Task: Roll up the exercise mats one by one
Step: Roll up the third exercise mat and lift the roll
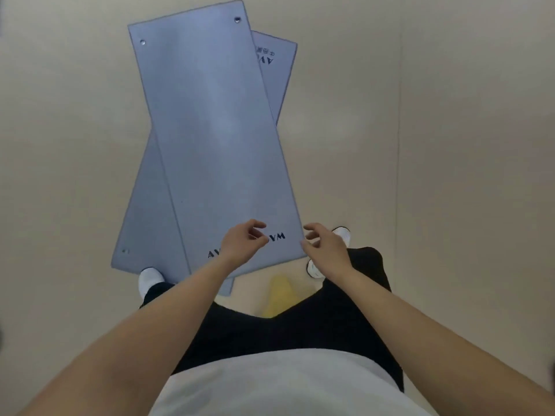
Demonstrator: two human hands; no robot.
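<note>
Two grey-blue exercise mats lie flat on the floor, crossed one over the other. The top mat [216, 139] runs from the far left to the near right, with dark lettering at its near end. Under it the bottom mat [147, 223] shows at the near left and the far right. My left hand [243, 244] hovers over the top mat's near end, its fingers loosely curled and holding nothing. Over that mat's near right corner my right hand [326, 246] hangs the same way, empty.
The beige floor [450, 145] spreads all around the mats. My white shoes stand at the mats' near edge, the left shoe [149, 280] on the bottom mat's corner, the right shoe [342, 235] beside the top mat. A yellow object [279, 292] lies between my legs.
</note>
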